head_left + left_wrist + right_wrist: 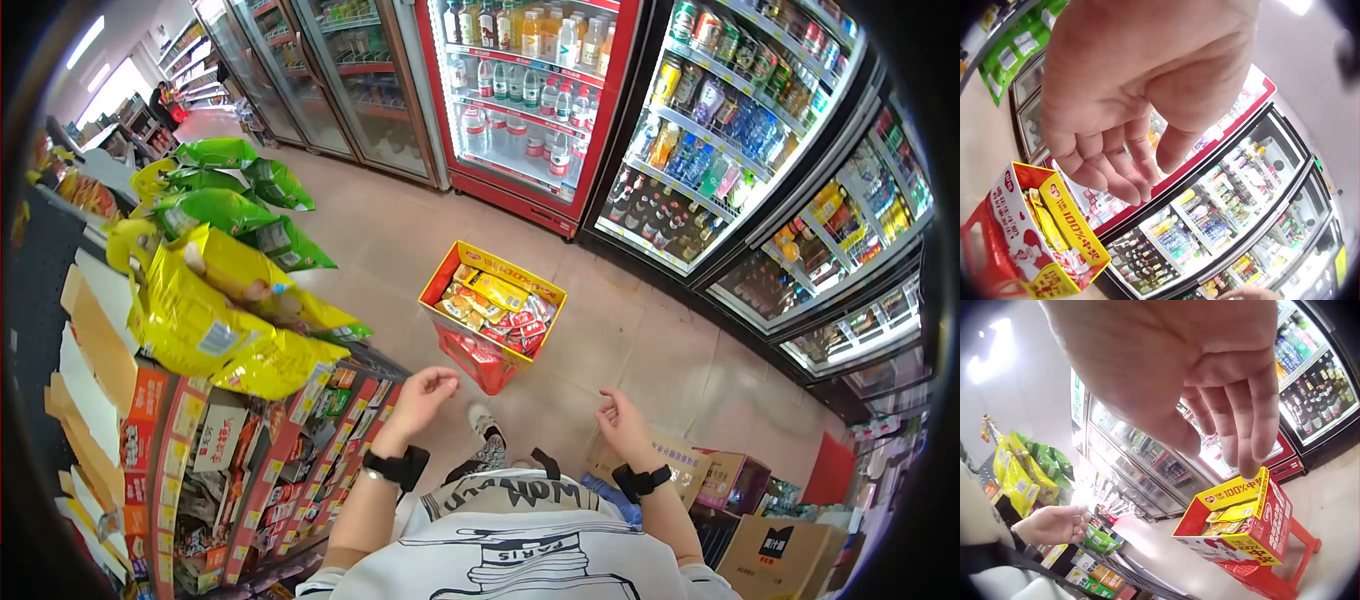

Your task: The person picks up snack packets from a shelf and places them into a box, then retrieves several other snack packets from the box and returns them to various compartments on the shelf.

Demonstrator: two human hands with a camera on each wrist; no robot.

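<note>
My left hand (424, 400) hangs in the air with loosely bent fingers and nothing in them. To the other side my right hand (622, 425) is also raised, fingers relaxed and holding nothing. Ahead of both is a yellow and red cardboard display box (443, 315), its top uncovered, set on a red plastic stool (480, 362). Inside lie yellow packets (492, 291) and red-and-white packets (520, 328). The left wrist view shows the display box (1007, 234) below and left of the left hand (1129, 106). From the right wrist, the right hand (1210, 387) appears above the box (1275, 519).
On the left stands a snack shelf (245, 470) topped with yellow bags (215, 315) and green bags (285, 240). A red-framed drinks fridge (530, 205) and black-framed fridges (700, 245) line the far side. Cardboard cartons (775, 560) stand at the lower right. A person (163, 104) is far off.
</note>
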